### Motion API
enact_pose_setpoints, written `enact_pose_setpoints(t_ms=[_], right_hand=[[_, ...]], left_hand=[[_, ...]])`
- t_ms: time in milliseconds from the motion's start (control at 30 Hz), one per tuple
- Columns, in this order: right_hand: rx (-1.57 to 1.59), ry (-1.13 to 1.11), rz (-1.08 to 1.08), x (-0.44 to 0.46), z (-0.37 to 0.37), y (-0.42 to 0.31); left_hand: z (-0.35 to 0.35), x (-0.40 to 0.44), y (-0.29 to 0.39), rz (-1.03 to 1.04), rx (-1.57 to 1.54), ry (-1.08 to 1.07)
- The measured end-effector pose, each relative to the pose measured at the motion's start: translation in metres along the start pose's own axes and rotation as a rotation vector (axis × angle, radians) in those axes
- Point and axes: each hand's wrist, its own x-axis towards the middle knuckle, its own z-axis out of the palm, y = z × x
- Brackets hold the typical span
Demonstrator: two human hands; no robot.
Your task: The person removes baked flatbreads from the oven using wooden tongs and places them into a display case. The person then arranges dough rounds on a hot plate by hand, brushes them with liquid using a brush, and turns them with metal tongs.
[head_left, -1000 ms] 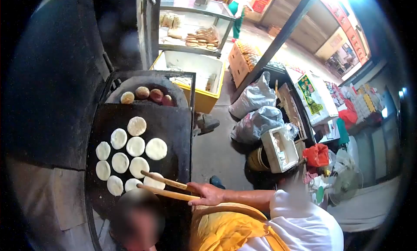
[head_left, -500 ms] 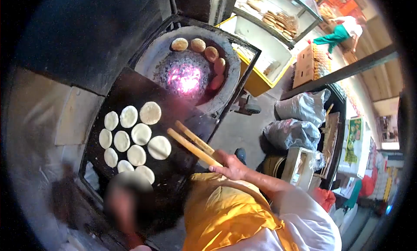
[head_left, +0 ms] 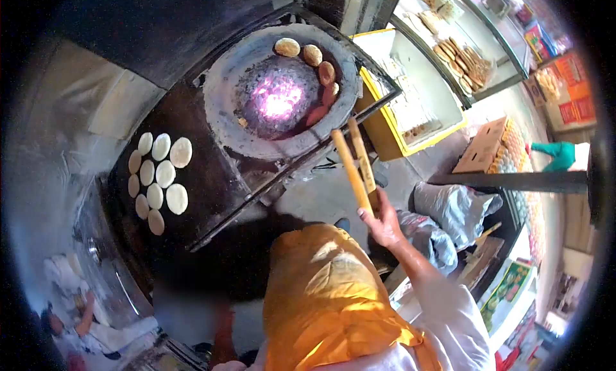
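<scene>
My right hand (head_left: 383, 224) is closed around a pair of wooden tongs (head_left: 350, 176), two long pale bars whose tips point up toward the oven's near right rim. The round clay oven (head_left: 221, 124) holds glowing coals (head_left: 277, 101). Several browned flatbreads (head_left: 312, 54) cling along its far and right inner wall. On the dark griddle top (head_left: 205, 198) to the left lie several pale dough rounds (head_left: 165, 173), grouped together. My left forearm (head_left: 223, 336) shows low in the view; its hand is smeared and hidden in a blurred dark patch.
A yellow-edged white bin (head_left: 417, 108) stands right of the oven, beside a glass case with stacked breads (head_left: 462, 63). Grey sacks (head_left: 452, 214) sit on the right, under a dark post (head_left: 513, 180). Another person (head_left: 64, 326) is at lower left; someone in green trousers (head_left: 557, 156) is far right.
My view has shifted, and the griddle appears further left. The tongs have swung right and up, from over the griddle to beside the oven's rim. My left arm has drawn back from the dough rounds.
</scene>
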Motion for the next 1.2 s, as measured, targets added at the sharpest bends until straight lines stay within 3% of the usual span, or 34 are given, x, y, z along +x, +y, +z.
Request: enact_pose_setpoints(t_ms=[33, 100, 133, 333, 433, 467, 500, 567, 633, 667, 700, 767, 833, 900, 1000, 1100, 1133, 1200], right_hand=[[0.001, 0.063, -0.081, 0.014, -0.006, 0.009], [-0.398, -0.119, 0.187, 0.051, -0.032, 0.015], [-0.455, -0.110, 0.002, 0.065, -0.039, 0.010], [-0.779, -0.165, -0.142, 0.148, -0.077, -0.039], [-0.983, -0.165, -0.021, 0.198, -0.084, -0.061], [-1.017, -0.122, -0.025, 0.215, -0.081, -0.071], [-1.035, -0.128, -0.026, 0.236, -0.079, -0.078], [-1.065, -0.170, -0.048, 0.279, -0.075, -0.085], [-1.288, -0.104, -0.024, 0.320, -0.056, -0.093], [-1.268, -0.136, -0.123, 0.337, -0.049, -0.093], [-1.320, -0.152, -0.014, 0.355, -0.042, -0.097], [-1.432, -0.285, 0.088, 0.378, -0.025, -0.119], [-1.533, -0.303, 0.052, 0.393, -0.007, -0.128], [-1.576, -0.346, -0.056, 0.420, -0.010, -0.104], [-1.539, -0.415, 0.065, 0.420, 0.015, -0.137], [-1.538, -0.536, 0.158, 0.425, 0.017, -0.149], [-1.545, -0.541, 0.157, 0.425, 0.014, -0.149], [-1.504, -0.456, 0.064, 0.421, 0.005, -0.141]], left_hand=[[0.018, -0.014, -0.020, -0.115, -0.121, -0.089], [0.050, -0.028, -0.049, -0.285, -0.320, -0.212], [0.063, -0.030, -0.063, -0.331, -0.401, -0.235], [0.126, 0.029, -0.144, -0.483, -0.770, -0.344], [0.131, 0.018, -0.018, -0.412, -0.613, -0.177], [0.137, 0.024, -0.010, -0.221, -0.647, -0.160], [0.143, 0.039, 0.005, -0.230, -0.660, -0.170], [0.146, 0.073, 0.034, -0.445, -0.665, -0.111], [0.143, 0.095, 0.030, -0.400, -0.791, -0.210], [0.139, 0.098, 0.033, -0.341, -0.911, -0.304], [0.143, 0.096, 0.035, -0.358, -0.913, -0.303], [0.145, 0.079, 0.094, -0.424, -0.797, -0.100], [0.142, 0.076, 0.103, -0.459, -0.839, -0.128], [0.147, 0.072, 0.110, -0.624, -0.833, -0.116], [0.204, 0.102, -0.054, -0.158, -1.495, -0.420], [0.190, 0.063, 0.052, -0.245, -1.181, -0.250], [0.199, 0.066, 0.041, -0.250, -1.188, -0.250], [0.217, 0.075, 0.018, -0.006, -0.937, -0.198]])
